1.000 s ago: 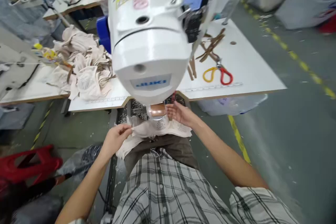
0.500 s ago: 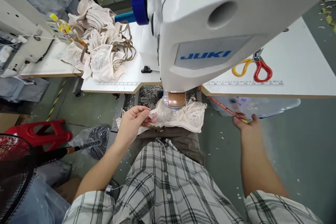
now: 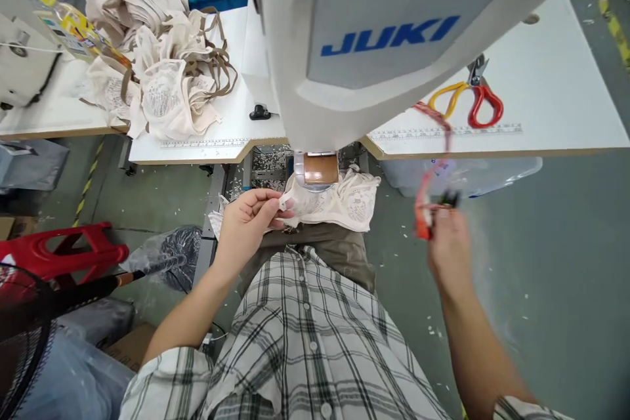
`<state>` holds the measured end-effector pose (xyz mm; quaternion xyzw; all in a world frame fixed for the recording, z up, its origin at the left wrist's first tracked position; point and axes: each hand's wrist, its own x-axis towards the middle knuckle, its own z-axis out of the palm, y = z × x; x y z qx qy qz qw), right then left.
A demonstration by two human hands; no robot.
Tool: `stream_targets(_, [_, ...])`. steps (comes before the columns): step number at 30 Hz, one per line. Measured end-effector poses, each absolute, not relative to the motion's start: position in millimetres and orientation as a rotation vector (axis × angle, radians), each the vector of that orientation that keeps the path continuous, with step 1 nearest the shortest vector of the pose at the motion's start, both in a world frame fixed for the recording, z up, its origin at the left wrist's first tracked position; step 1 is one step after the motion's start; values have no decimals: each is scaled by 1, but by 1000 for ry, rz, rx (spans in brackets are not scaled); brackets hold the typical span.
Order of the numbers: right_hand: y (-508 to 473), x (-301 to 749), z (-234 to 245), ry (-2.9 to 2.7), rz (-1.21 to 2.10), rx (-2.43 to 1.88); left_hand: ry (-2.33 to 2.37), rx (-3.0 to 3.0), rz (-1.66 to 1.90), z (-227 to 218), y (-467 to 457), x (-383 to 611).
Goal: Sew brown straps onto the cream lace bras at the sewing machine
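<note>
My left hand (image 3: 256,216) pinches the left edge of a cream lace bra (image 3: 361,200). The bra lies across my lap, in front of and partly beneath the sewing machine's round plate with a brown cover (image 3: 319,169). Out to the right, over the floor, my right hand (image 3: 447,236) is closed on a small red and black tool (image 3: 424,220), too blurred for me to name its kind. From that tool a red cord (image 3: 445,138) runs up over the table edge toward the machine.
A white JUKI sewing machine head (image 3: 384,46) hangs over the work. Scissors (image 3: 475,95) with yellow and red handles lie on the right tabletop (image 3: 556,98). More bras (image 3: 167,95) are heaped at left beside a yellow-capped bottle (image 3: 73,23). A red stool (image 3: 73,249) stands lower left.
My right hand has come up and slightly left from below the table edge and now holds the tool. The cord has swung up with it. My left hand keeps its pinch on the bra.
</note>
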<state>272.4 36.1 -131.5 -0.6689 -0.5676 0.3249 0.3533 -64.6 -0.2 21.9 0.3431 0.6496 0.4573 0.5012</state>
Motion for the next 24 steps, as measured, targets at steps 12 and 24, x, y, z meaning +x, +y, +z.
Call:
stream_targets(12, [19,117,-23,-2006,1053,-1172,1704,1044,1143,12,0,-50])
stream_targets(24, [19,114,-21,-1919,1298,-1176,1723,1053,1140,10,3,-51])
